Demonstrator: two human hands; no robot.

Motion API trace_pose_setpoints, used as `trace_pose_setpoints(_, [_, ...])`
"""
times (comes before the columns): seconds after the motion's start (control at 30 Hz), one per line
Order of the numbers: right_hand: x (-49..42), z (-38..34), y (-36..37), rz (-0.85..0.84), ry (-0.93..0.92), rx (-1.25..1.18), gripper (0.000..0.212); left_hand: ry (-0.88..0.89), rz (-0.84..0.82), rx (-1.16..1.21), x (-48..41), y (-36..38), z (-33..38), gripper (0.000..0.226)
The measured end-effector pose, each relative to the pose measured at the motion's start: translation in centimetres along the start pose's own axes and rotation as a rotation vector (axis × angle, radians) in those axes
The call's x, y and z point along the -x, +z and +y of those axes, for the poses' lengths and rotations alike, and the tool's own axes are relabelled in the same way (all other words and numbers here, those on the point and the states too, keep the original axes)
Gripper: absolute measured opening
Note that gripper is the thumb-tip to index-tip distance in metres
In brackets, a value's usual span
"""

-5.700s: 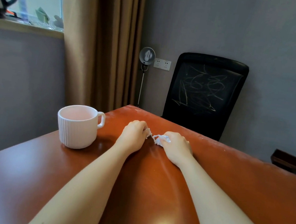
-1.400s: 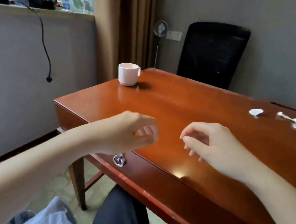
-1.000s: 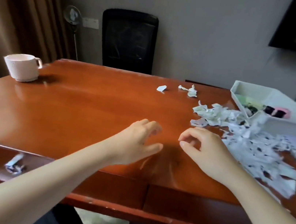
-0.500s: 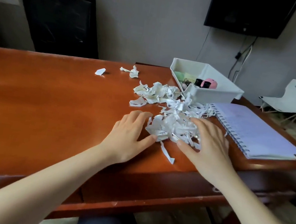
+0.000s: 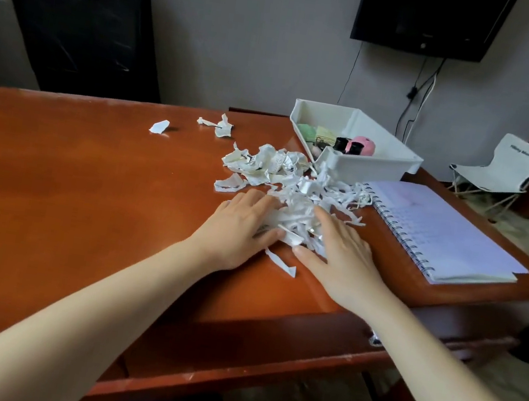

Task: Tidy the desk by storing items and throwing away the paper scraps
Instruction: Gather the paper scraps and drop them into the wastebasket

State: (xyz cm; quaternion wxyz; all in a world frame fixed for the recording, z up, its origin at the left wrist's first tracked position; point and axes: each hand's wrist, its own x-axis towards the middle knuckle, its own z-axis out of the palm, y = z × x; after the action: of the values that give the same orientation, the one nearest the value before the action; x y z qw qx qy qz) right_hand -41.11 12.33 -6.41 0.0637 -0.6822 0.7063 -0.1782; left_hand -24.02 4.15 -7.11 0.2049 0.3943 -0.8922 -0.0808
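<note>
Most paper scraps (image 5: pixel 296 188) lie heaped mid-tabletop (image 5: pixel 69 188), touching the tray (image 5: pixel 363 170); a few strays sit apart. Left hand (image 5: pixel 238 227) and right hand (image 5: pixel 341 249) lie flat on the heap, fingers straight, gripping nothing. Notebook (image 5: pixel 440 233) not yet stored. Judged: much left.

Glossy reddish-brown wooden desk (image 5: pixel 69 188), heap of torn white paper scraps (image 5: pixel 292 187) right of centre, two stray scraps (image 5: pixel 159 126) farther back, white tray (image 5: pixel 363 172) touching the heap, spiral notebook (image 5: pixel 440 233) along the right edge.

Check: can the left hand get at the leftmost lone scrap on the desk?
Probably yes: only bare desk lies between the left hand and the lone scrap; the hand rests flat on the pile.
</note>
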Motion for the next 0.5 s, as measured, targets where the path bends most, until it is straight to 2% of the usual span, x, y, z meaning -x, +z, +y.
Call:
trace_pose_setpoints(0.27, [-3.5, -1.9, 1.1, 0.057, -0.140, -0.118, 0.053, -0.037, 0.055, 0.018, -0.6, -1.3, -3.0, 0.024])
trace_pose_setpoints(0.4, [-4.7, -2.6, 1.1, 0.095, -0.142, -0.195, 0.039, -0.056, 0.083, 0.030, -0.3, -1.8, -3.5, 0.025])
trace_pose_setpoints(0.5, [-5.6, -2.5, 1.3, 0.159, -0.156, -0.241, 0.016, -0.064, 0.103, 0.050, -0.3, -2.0, -4.1, 0.032])
